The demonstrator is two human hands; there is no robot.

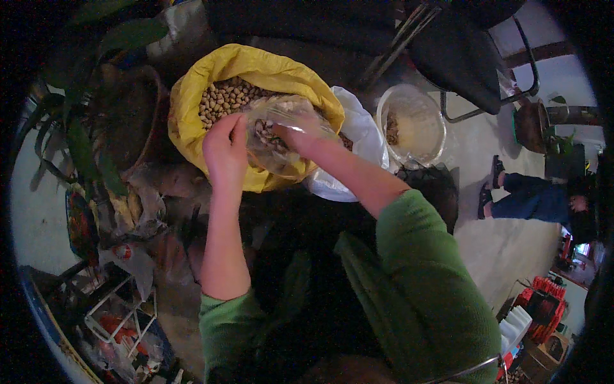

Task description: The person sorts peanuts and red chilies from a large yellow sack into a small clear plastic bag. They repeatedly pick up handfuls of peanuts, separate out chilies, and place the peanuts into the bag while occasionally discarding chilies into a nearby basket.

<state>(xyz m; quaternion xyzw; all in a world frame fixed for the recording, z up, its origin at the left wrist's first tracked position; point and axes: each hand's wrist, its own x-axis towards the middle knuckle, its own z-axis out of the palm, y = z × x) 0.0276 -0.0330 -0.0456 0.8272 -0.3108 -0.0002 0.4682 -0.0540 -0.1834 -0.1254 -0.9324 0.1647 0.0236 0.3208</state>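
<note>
A yellow woven sack (184, 103) with its rim rolled outward stands before me, holding many small brown nuts or seeds (225, 98). Over its opening is a clear plastic bag (288, 163) with some of the same brown pieces in it. My left hand (225, 144) pinches the left edge of this bag between thumb and fingers. My right hand (300, 134) reaches in at the bag's right side, its fingers by the brown pieces. Shiny film covers part of that hand, so its grip is unclear.
A white sack (367, 139) sits against the yellow one, with a translucent bucket (434, 127) beyond it. Potted plants (84, 144) crowd the left. A black chair (460, 62) stands upper right; a person's legs (523, 197) are at right. A metal-framed rack (120, 312) is lower left.
</note>
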